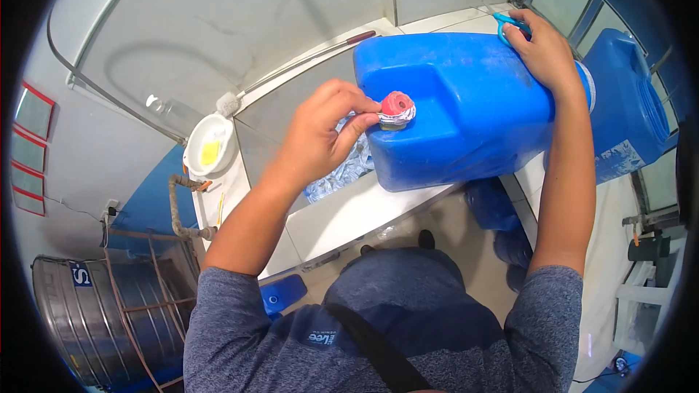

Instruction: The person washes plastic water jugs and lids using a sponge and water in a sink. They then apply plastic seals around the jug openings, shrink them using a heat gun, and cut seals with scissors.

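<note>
A large blue plastic container [480, 109] lies across the tiled ledge. On its left end is a spout wrapped in white material, with a red piece [397, 104] on top. The thumb and fingers of my left hand [328, 127] pinch the edge of the white wrapping [394, 121]. My right hand [540, 47] is at the far right part of the container, its fingers through the handles of teal scissors [504, 28]. The scissors' blades point left, toward the wall.
A white bowl [210, 147] with a yellow sponge and a long-handled brush [229, 104] are on the left ledge. Behind my left hand is a basin of clear plastic items [342, 175]. Another blue container [619, 102] stands right. A metal tank [102, 320] is lower left.
</note>
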Motion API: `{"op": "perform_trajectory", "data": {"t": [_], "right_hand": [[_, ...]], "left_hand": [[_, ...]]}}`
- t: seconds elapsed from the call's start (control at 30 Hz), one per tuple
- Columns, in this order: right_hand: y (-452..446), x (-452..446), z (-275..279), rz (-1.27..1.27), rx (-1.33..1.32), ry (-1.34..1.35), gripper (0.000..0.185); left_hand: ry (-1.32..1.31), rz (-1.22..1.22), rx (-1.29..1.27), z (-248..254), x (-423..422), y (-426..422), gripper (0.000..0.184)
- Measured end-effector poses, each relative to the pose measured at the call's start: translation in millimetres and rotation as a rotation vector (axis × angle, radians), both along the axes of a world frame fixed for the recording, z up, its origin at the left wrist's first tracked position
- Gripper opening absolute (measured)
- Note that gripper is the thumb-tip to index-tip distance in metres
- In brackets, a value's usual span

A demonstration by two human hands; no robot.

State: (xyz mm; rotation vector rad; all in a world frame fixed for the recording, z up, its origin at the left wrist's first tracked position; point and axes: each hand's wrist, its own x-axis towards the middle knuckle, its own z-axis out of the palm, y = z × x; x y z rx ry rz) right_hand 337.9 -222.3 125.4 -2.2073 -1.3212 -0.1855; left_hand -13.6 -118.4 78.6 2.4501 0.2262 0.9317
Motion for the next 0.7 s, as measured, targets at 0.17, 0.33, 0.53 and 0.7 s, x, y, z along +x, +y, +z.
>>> {"op": "perform_trajectory", "data": {"t": [0.17, 0.33, 0.53, 0.7], "right_hand": [[-2, -1, 2, -0.010, -0.010, -0.016, 0.051], [3, 1, 1, -0.018, -0.030, -0.007, 0.052], [11, 5, -3, -0.022, -0.037, -0.085, 0.052], [17, 7, -1, -0.015, -0.072, -0.021, 0.052]], "left_hand": [[0.020, 0.052, -0.062, 6, -1, -16, 0.007], [0.067, 0.072, -0.238, 4, -4, -33, 0.007], [0.033, 0.070, -0.022, -13, 5, -51, 0.009], [-0.175, 0.188, -0.137, -38, 13, -53, 0.016]]}}
